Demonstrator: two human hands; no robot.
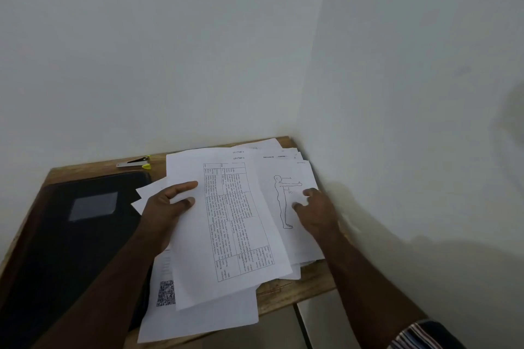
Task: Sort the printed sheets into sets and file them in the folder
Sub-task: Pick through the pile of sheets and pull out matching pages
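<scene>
1. Your left hand (pixel 167 207) pinches the table sheet (pixel 229 224), thumb on top; the sheet lies across the loose pile.
2. Your right hand (pixel 317 210) presses the figure sheet (pixel 283 195) with curled fingertips; nothing is gripped.
3. The black folder (pixel 71 235) lies closed on the desk (pixel 297 289), left of the sheets; a stapler (pixel 134 163) sits behind it.

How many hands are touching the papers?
2. The left hand holds the sheet with the table at its left edge. The right hand rests its fingers on the sheet with the body drawing, near the wall.
</scene>
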